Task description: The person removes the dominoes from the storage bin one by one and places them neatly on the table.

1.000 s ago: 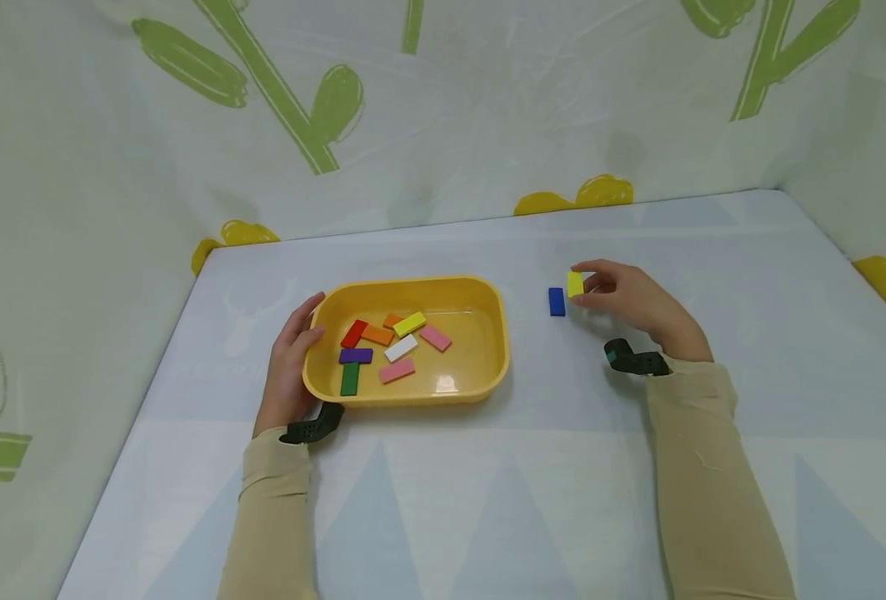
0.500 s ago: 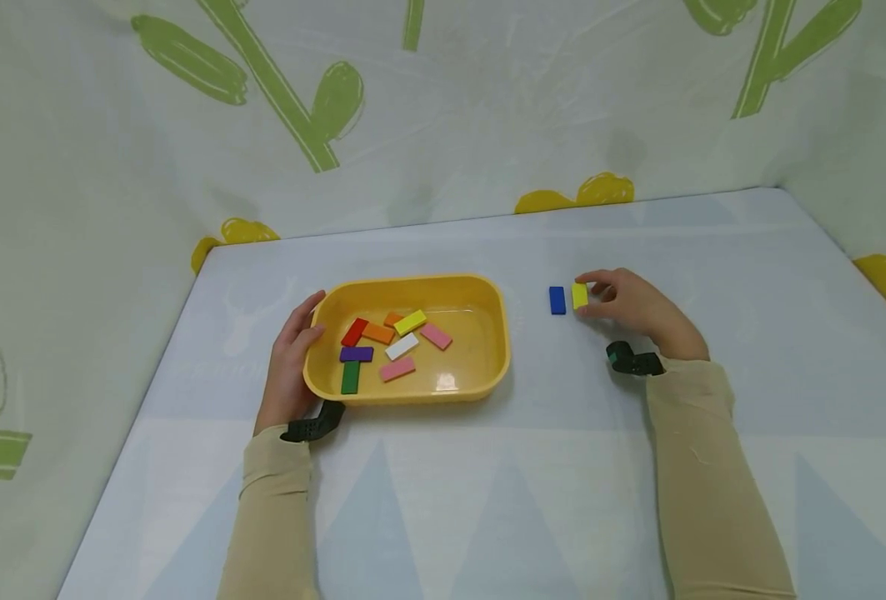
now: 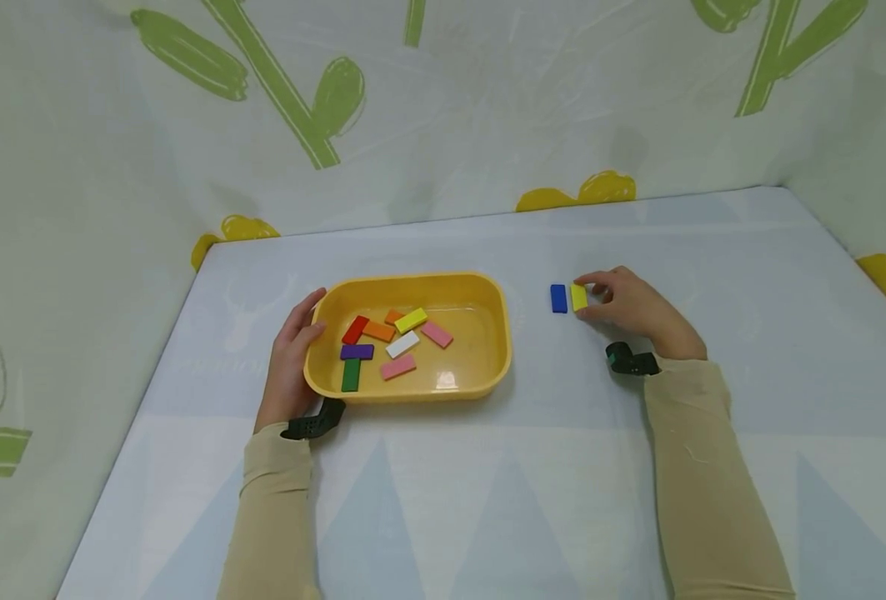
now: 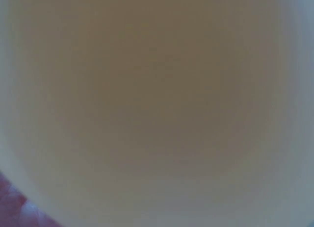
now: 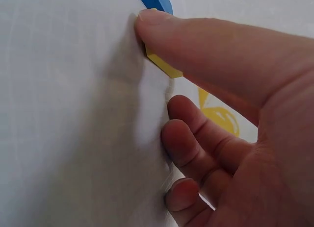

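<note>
The right hand point(image 3: 630, 307) pinches the yellow block point(image 3: 579, 297) between thumb and fingertips, its grip narrow, the other fingers curled. The block lies flat on the surface point(image 3: 533, 467), just right of the blue block point(image 3: 558, 298), right of the tray point(image 3: 498, 333). A second ago it was lifted and tilted; now it is down. The left hand point(image 3: 290, 367) grips the tray's left rim, unchanged.
</note>
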Demonstrator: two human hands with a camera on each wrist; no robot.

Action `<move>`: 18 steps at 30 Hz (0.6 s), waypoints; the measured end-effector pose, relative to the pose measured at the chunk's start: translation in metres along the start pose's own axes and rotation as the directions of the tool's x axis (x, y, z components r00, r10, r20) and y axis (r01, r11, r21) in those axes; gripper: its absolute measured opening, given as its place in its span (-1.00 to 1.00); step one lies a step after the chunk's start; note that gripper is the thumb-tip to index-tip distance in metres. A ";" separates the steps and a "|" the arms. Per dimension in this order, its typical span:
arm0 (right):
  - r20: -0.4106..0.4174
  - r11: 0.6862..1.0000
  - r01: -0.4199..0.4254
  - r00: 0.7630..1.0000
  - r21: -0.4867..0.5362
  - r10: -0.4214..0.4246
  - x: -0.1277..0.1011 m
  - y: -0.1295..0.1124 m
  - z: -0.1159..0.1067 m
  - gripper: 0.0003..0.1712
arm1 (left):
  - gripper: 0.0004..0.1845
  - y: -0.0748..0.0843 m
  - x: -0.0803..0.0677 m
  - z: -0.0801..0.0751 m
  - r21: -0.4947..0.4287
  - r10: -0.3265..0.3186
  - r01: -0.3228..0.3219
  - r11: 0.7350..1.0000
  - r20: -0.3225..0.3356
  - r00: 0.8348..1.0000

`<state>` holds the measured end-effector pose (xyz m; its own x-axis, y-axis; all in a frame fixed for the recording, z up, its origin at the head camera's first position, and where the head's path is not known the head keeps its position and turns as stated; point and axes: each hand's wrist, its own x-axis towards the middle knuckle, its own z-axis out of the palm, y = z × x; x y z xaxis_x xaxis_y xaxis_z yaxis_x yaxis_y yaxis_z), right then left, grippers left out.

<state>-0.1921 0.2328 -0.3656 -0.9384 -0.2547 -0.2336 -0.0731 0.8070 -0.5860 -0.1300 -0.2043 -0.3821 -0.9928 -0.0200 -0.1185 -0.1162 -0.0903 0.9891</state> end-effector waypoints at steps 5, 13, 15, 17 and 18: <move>0.003 1.000 -0.013 1.000 -0.003 0.013 0.000 0.000 0.000 -0.38 | -0.51 0.001 0.000 0.001 0.003 -0.001 0.001 1.000 0.002 1.000; 0.003 1.000 -0.022 1.000 -0.007 0.022 0.001 0.000 0.000 -0.38 | -0.51 0.002 0.000 0.001 0.002 0.009 -0.009 1.000 0.007 1.000; 0.004 1.000 -0.021 1.000 -0.010 0.021 0.002 -0.001 0.000 -0.38 | -0.50 0.001 0.000 0.000 -0.004 0.012 -0.012 1.000 0.009 1.000; 0.005 1.000 -0.017 1.000 -0.018 0.017 0.002 0.000 0.001 -0.39 | -0.50 0.001 0.000 0.000 -0.005 0.014 -0.014 1.000 0.011 1.000; 0.006 1.000 -0.018 1.000 -0.022 0.018 0.002 0.000 0.001 -0.39 | -0.50 0.000 0.000 0.000 -0.004 0.014 -0.014 1.000 0.011 1.000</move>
<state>-0.1941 0.2313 -0.3668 -0.9374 -0.2431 -0.2493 -0.0634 0.8231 -0.5643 -0.1303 -0.2047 -0.3817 -0.9945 -0.0104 -0.1040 -0.1026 -0.0937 0.9903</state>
